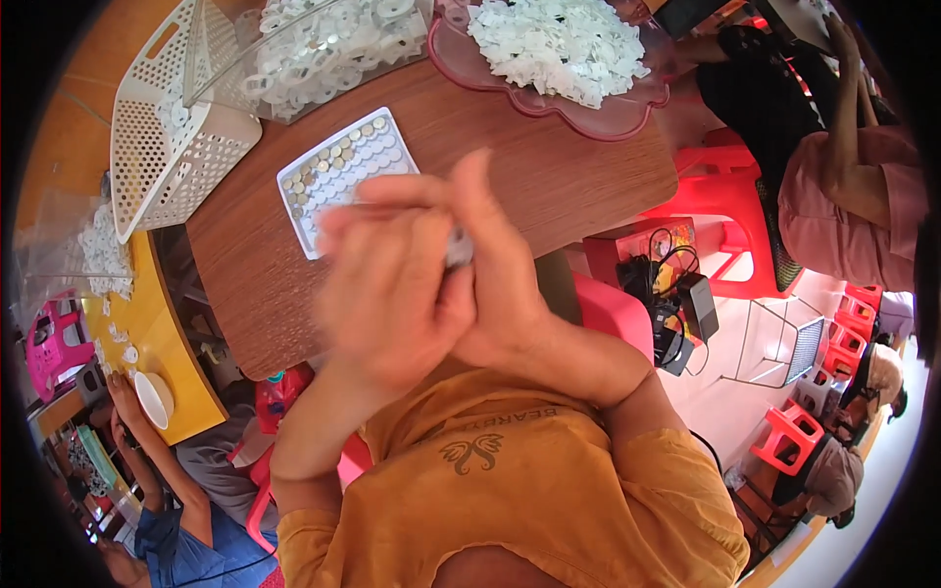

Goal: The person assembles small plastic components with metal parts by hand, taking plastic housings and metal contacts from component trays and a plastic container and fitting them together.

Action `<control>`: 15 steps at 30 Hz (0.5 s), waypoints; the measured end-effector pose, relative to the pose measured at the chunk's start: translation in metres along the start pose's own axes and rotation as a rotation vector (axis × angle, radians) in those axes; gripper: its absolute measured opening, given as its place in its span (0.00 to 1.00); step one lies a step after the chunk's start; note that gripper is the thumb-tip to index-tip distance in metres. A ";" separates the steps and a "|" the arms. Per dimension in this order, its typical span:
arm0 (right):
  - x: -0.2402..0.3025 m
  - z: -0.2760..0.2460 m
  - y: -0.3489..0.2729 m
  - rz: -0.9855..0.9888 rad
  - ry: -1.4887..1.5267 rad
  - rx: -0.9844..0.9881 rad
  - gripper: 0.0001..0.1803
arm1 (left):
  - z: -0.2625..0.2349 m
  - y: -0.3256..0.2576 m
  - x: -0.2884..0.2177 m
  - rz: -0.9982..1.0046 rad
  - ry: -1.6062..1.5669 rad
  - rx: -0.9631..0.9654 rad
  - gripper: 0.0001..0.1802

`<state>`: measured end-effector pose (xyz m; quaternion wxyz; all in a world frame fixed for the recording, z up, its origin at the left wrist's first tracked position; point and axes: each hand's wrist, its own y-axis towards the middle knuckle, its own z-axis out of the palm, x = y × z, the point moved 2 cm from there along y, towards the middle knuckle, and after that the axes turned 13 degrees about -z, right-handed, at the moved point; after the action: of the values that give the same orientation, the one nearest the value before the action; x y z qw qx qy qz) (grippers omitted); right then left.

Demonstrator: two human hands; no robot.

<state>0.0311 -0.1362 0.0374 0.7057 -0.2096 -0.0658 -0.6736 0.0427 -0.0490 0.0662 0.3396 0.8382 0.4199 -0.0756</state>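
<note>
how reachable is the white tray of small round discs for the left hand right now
Probably yes: the left hand is close to the white tray with nothing visible blocking it, though it is pressed to the right hand and would likely need to part first.

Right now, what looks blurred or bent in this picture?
In the head view, the bare left hand is smeared, the bare right hand clearer; the small greyish thing between them is mostly hidden; the shallow white plastic tray looks crisper; the scene bends toward a black rim.
</note>
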 end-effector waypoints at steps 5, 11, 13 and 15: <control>-0.014 -0.020 0.006 0.026 -0.036 0.069 0.41 | 0.014 -0.010 0.014 -0.065 -0.188 -0.048 0.22; -0.005 -0.010 0.013 0.031 0.059 0.098 0.42 | 0.002 0.005 0.012 -0.003 -0.183 -0.020 0.21; -0.007 -0.018 0.013 0.045 0.081 0.075 0.42 | -0.007 0.006 0.009 -0.011 -0.174 0.019 0.21; -0.007 -0.024 0.014 0.058 0.102 0.046 0.41 | -0.029 0.010 -0.001 -0.059 -0.106 0.063 0.22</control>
<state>0.0395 -0.1393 0.0106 0.7321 -0.1606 -0.0392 -0.6609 0.0448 -0.0355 0.0935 0.3325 0.8304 0.4235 -0.1429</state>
